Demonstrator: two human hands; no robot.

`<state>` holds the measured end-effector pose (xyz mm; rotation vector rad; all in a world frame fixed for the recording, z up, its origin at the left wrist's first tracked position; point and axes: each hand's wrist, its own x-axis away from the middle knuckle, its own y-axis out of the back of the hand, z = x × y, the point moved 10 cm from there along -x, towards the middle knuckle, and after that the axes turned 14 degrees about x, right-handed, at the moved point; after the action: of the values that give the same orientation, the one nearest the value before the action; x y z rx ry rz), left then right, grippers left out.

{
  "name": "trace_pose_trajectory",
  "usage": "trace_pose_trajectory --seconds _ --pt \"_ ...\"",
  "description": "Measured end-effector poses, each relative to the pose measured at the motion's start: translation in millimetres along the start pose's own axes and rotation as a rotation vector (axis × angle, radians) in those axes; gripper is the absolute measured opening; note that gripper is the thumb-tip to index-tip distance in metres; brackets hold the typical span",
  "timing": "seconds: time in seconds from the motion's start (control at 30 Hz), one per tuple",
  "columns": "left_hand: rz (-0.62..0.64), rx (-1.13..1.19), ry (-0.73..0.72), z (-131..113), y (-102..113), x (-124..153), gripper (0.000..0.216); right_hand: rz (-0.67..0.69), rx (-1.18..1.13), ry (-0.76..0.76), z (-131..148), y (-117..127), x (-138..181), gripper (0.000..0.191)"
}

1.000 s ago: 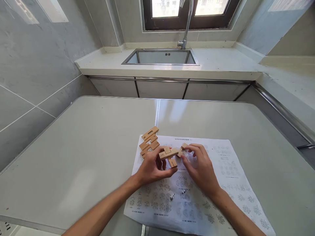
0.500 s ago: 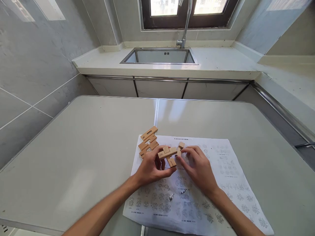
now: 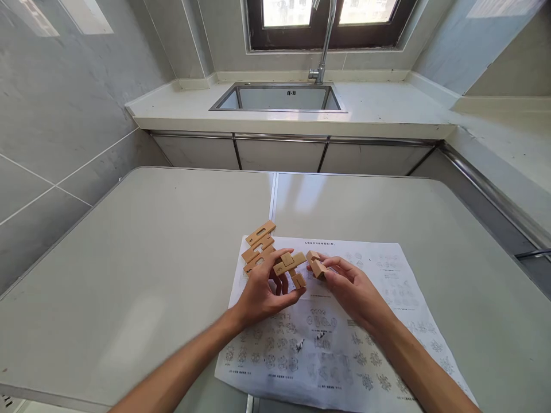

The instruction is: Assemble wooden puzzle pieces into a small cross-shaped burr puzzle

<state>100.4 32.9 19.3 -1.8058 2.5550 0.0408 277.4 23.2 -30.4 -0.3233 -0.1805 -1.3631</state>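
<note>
- Turned since the half-second-earlier frame: the notched block (image 3: 316,265) now lies slantwise in the right hand (image 3: 353,291), its recess more exposed, and that hand has rolled with it. The block cluster (image 3: 289,264) has risen slightly with the left hand (image 3: 264,293); the flat pieces lie as before.
- Leftmost, at about eleven o'clock from the left hand, three wooden flat pieces (image 3: 260,233) step down in a slanted row, partly on the paper's corner. They are probably parked there to stay within reach yet out of the hands' way; fingers hide part of the nearest one.
- Next, the left hand is clamped on the cluster, thumb below at four o'clock and index finger over the top at eleven. That hold seems meant to steady the crossed pieces while leaving their right side exposed.
- At three o'clock from the cluster, the notched block sits pinched between the right hand's thumb and fingers. It is held by its outer end, likely so its inner end can face the cluster; whether the two touch, I cannot tell.
- Rightward and beneath both hands, a printed sheet (image 3: 387,287) of small diagrams spreads over the table (image 3: 129,241), presumably laid there for easy consulting.
</note>
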Motion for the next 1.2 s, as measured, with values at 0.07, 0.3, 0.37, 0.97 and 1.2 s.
trace_pose_trajectory --seconds 0.07,0.3,0.37,0.97,1.2 --pt "-0.010 -0.001 -0.011 -1 0 0 0.063 -0.010 0.034 -0.013 1 1 1 0.036" --pt "-0.007 -0.012 -0.013 -4 0 0 0.064 0.086 -0.045 -0.032 5 -10 5 0.034" --pt "-0.007 -0.021 -0.002 -3 -1 0 0.065 0.110 -0.080 -0.039 2 -12 3 0.032" --pt "0.017 0.011 0.037 8 -1 -1 0.066 0.156 -0.063 -0.070 -4 -10 3 0.046" --pt "0.023 0.051 0.065 10 -3 -1 0.065 0.017 0.019 -0.016 -2 2 0 0.042"
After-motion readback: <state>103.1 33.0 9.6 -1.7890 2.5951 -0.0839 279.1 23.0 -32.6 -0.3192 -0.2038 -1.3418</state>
